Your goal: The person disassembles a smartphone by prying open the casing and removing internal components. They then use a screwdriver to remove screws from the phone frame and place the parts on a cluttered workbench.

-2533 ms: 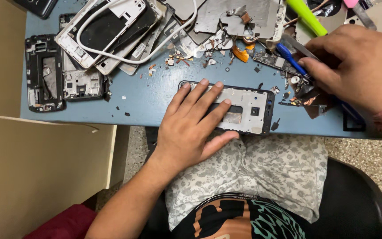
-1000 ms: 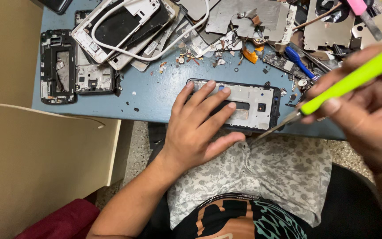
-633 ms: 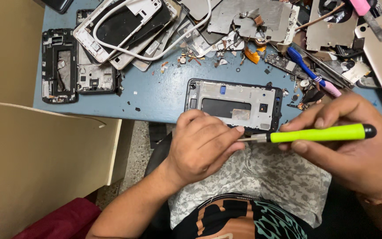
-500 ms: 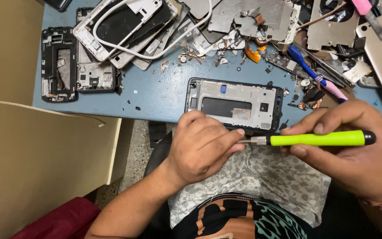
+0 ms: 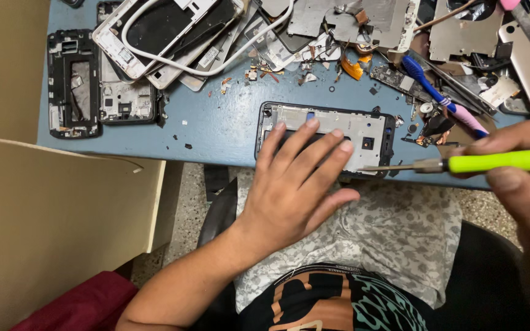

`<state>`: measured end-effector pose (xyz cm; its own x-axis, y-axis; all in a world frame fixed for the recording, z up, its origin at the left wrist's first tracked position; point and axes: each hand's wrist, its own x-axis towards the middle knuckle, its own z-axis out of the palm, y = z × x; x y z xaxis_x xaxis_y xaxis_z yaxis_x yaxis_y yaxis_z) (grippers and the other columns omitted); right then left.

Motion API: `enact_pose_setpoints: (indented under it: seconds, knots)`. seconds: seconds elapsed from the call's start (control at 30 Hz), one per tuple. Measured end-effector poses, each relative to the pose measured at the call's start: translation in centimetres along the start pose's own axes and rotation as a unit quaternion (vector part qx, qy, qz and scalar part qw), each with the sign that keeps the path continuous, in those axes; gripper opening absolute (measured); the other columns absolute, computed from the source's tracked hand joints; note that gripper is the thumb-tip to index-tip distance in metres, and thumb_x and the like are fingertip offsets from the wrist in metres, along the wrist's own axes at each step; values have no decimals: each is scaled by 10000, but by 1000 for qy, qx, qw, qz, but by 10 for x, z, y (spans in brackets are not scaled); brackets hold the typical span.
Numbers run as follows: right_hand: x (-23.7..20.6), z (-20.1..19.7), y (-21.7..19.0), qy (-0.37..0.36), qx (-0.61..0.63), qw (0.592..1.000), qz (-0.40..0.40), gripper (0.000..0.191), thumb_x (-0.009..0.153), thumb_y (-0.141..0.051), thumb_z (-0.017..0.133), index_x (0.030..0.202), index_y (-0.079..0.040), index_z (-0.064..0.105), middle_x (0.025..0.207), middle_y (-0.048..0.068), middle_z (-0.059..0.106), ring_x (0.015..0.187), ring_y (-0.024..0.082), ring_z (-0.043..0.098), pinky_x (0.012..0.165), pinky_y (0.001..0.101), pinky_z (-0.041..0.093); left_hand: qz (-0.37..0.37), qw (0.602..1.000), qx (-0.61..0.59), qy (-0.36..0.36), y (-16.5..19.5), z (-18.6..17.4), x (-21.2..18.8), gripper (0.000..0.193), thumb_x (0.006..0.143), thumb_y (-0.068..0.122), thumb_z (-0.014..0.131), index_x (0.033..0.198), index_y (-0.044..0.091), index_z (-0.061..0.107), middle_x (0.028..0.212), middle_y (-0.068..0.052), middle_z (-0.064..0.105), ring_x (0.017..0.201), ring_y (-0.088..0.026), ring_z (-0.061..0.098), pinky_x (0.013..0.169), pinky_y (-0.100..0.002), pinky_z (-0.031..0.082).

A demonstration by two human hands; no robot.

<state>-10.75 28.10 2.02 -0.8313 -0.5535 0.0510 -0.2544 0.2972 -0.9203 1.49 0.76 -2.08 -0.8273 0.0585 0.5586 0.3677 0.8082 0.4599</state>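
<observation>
**Flat palm on a phone frame, screwdriver at its edge**

The left hand (image 5: pixel 295 184) lies open and spread, fingers flat across the phone frame (image 5: pixel 326 138) and pinning it to the blue tabletop (image 5: pixel 216 125); the frame sits at the near edge of the tabletop, just above the person's lap, its long side running left to right. The right hand (image 5: pixel 516 184) is closed around a bright green screwdriver (image 5: pixel 492 161) held almost level; its metal tip points left and ends just beside the frame's right end — whether it touches cannot be told.

Beyond the frame the tabletop is crowded; a white phone shell (image 5: pixel 167 30) lies tilted at the far left with a white cable (image 5: pixel 216 61) looped over it, and a black frame (image 5: pixel 73 83) lies upright near the left edge with another stripped phone (image 5: pixel 124 98) beside it. A blue toothbrush (image 5: pixel 430 86) lies slanted at the right, among metal plates (image 5: pixel 461 30) and small loose parts; an orange scrap (image 5: pixel 351 67) sits behind the held frame. A patterned cloth (image 5: pixel 394 233) covers the person's lap, and a beige panel (image 5: pixel 50 233) stands at the left below the tabletop.
</observation>
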Motion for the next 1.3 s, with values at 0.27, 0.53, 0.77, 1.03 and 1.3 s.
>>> enact_pose_setpoints:
  seconds: [0.27,0.53,0.77,1.03,1.3]
  knots:
    - [5,-12,1,-4,-137,990,-29,208,1064,-128,588,1238,-13,589,1044,136,707,1018,174,722,1037,362,567,-34,997,47,-57,-4,5,4,338,976,329,758,1247,127,741,1451,-127,599,1408,-358,506,1222,-569,330]
    - [14,-6,-16,-52,-256,964,-56,320,925,-108,704,1197,18,592,1024,183,706,927,224,752,926,360,618,-47,997,41,-49,-3,7,4,342,979,337,749,1248,126,747,1457,-119,602,1404,-357,516,1218,-569,333]
    - [15,-3,-15,-50,-255,959,-117,544,963,-72,701,1441,-52,443,1058,188,702,943,235,758,950,355,628,-48,997,40,-49,-3,7,4,344,979,335,749,1250,123,746,1457,-122,600,1405,-358,515,1221,-563,329]
    - [12,1,-14,-36,-222,961,-162,770,963,15,680,1562,-118,215,1096,203,670,974,276,748,925,370,632,-50,997,43,-48,-3,8,4,338,984,337,748,1252,131,750,1456,-117,602,1406,-350,514,1226,-553,327]
    - [11,-11,-8,-55,-252,954,-156,580,948,-59,702,1395,-134,340,1088,169,694,979,240,752,920,356,612,-50,997,46,-48,-3,9,4,333,983,345,746,1241,134,755,1451,-116,605,1401,-348,514,1224,-556,324]
